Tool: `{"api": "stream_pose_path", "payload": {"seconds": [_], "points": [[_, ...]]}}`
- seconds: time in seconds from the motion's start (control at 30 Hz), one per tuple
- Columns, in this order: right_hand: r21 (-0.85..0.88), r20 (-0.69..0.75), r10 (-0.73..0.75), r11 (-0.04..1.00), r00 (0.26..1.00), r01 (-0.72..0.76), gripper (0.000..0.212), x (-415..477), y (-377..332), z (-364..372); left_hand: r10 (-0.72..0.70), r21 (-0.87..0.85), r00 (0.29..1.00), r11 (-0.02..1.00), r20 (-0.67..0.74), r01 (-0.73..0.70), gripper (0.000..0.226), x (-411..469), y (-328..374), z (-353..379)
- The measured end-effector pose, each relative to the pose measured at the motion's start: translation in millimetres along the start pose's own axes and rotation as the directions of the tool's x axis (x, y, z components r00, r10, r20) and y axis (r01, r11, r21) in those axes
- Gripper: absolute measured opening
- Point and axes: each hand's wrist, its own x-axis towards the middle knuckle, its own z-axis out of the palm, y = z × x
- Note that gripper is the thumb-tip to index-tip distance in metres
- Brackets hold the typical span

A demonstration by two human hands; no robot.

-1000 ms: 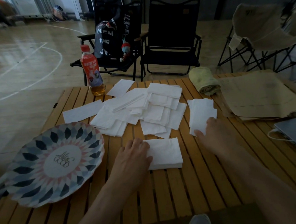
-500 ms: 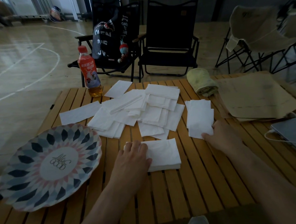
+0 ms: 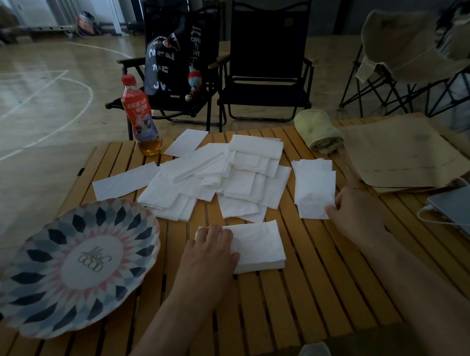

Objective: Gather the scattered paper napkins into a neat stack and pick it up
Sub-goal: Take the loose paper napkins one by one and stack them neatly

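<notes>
Pressing flat, left hand [image 3: 209, 254] pins stack [image 3: 259, 246]; right hand [image 3: 357, 215] grip pinches loose napkin [image 3: 315, 192].

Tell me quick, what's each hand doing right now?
Left hand: open, flat on the napkin stack, not gripping.
Right hand: fingers pinching the near corner of the loose napkins.
</notes>
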Motion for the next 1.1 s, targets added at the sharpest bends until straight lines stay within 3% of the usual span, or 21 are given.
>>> {"api": "stream_pose_path", "payload": {"seconds": [0.1,0.2,0.33,0.4,0.47,0.57,0.77,0.87,0.93,1.0,1.1], "points": [[0.169,-0.033,0.04,0.985,0.999,-0.034,0.016,5.3,-0.8,-3.4,-0.002,-0.014,1.0,1.0,-0.018,0.002,0.049,-0.1,-0.1,-0.6],[0.454,0.038,0.135,0.88,0.99,-0.138,0.02,13.6,1.1,-9.0,0.011,0.001,1.0,1.0,-0.02,-0.011,0.047,-0.5,0.5,-1.8],[0.807,0.324,0.201,0.451,0.924,-0.381,0.018,18.0,4.5,-15.2,-0.005,-0.008,1.0,1.0,-0.031,0.005,0.047,-0.5,0.6,-3.1],[0.848,0.359,0.207,0.335,0.91,-0.411,0.011,19.5,4.4,-17.7,-0.006,-0.011,0.999,1.0,-0.033,0.006,0.047,-0.2,1.2,-2.8],[0.874,0.326,0.217,0.3,0.92,-0.381,0.003,20.2,2.1,-21.6,-0.017,-0.041,0.999,0.999,-0.036,0.015,0.046,0.5,1.6,-3.2],[0.916,0.297,0.155,0.232,0.942,-0.327,0.019,15.5,-6.5,-31.2,-0.026,-0.104,0.997,0.994,-0.067,0.019,0.044,0.2,-0.9,-6.6],[0.935,0.345,-0.161,0.146,0.925,-0.323,0.033,-12.1,-39.3,-42.6,-0.073,-0.137,0.983,0.989,-0.167,0.05,0.046,-2.0,-7.1,-23.1],[0.926,0.377,-0.274,0.127,0.885,-0.355,0.042,-26.7,-54.6,-41.3,-0.17,-0.295,0.956,0.951,-0.241,0.095,0.05,-2.1,-8.5,-34.6],[0.922,0.387,-0.328,0.124,0.862,-0.367,0.042,-35.6,-62.8,-39.4,-0.247,-0.504,0.943,0.857,-0.224,0.105,0.057,-3.0,-7.5,-38.3],[0.913,0.406,-0.36,0.128,0.84,-0.387,0.043,-42.0,-68.6,-36.8,-0.325,-0.695,0.937,0.703,-0.127,0.15,0.063,-0.9,-5.6,-38.0],[0.901,0.432,-0.388,0.153,0.814,-0.405,0.04,-48.1,-74.8,-31.2,-0.4,-0.829,0.916,0.511,0.004,0.226,0.053,6.6,-5.0,-34.4]]}}
